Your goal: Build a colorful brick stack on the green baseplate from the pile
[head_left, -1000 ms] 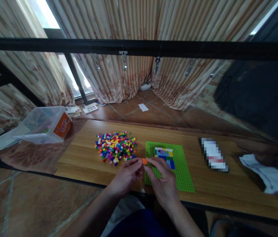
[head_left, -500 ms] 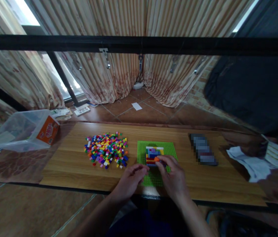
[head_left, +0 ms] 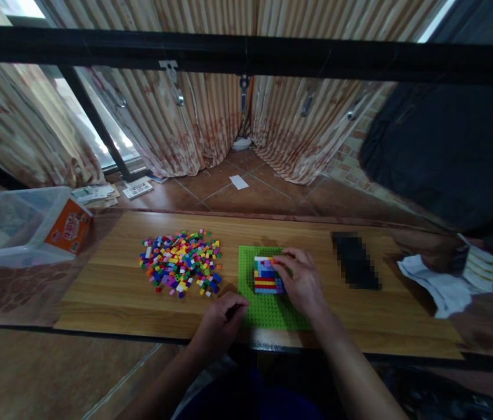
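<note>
A small orange plastic brick (head_left: 274, 261) is pinched by the right hand (head_left: 303, 283) at a part-built multicoloured brick stack (head_left: 265, 283), bright loose bricks (head_left: 180, 261) unplaced beyond the closed left hand (head_left: 221, 318).

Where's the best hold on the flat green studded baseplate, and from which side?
I'd pinch the green studded baseplate by its near edge, coming from the near side. It lies flat, so probably only its thin rim offers grip, but bare studs line that edge, the multicoloured brick build sits farther back, and the wooden table ends close by.
</note>
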### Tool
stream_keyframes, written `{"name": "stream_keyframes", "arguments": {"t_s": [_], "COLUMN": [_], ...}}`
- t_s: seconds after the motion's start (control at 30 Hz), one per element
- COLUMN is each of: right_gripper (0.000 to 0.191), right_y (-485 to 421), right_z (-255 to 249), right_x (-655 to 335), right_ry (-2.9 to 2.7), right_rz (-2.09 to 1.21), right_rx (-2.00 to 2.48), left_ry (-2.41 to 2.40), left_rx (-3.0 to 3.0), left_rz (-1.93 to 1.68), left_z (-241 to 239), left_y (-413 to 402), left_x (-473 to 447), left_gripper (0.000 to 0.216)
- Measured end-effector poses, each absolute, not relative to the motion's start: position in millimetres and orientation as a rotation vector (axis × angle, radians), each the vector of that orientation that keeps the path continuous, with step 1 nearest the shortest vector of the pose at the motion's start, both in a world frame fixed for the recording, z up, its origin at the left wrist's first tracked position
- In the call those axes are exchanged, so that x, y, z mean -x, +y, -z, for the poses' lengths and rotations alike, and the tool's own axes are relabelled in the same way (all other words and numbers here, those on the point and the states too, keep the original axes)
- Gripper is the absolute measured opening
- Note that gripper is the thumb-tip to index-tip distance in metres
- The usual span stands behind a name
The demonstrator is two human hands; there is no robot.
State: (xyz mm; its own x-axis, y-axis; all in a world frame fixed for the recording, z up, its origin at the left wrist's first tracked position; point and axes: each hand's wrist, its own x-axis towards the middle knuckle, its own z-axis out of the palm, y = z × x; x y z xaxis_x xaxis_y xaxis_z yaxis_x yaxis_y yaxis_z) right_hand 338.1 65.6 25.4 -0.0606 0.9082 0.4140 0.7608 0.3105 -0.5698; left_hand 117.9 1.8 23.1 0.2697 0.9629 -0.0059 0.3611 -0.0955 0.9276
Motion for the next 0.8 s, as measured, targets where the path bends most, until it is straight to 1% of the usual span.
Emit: {"name": "stream_keyframes", "arguments": {"t_s": [0.8], "right_gripper": [0.025], "right_y": [68.4], "right_z": [-26.4], "right_x": [-338.1], "right_ry": [-1.934], "right_rz": [-0.275], "right_rx": [1.483], "left_ry": [1.178], "left_rx": [-1.690], "left_rz": [-0.867], "left_z": [-16.8], "left_y": [0.5], "left_x": [-118.9], "left_gripper": [0.013]}}
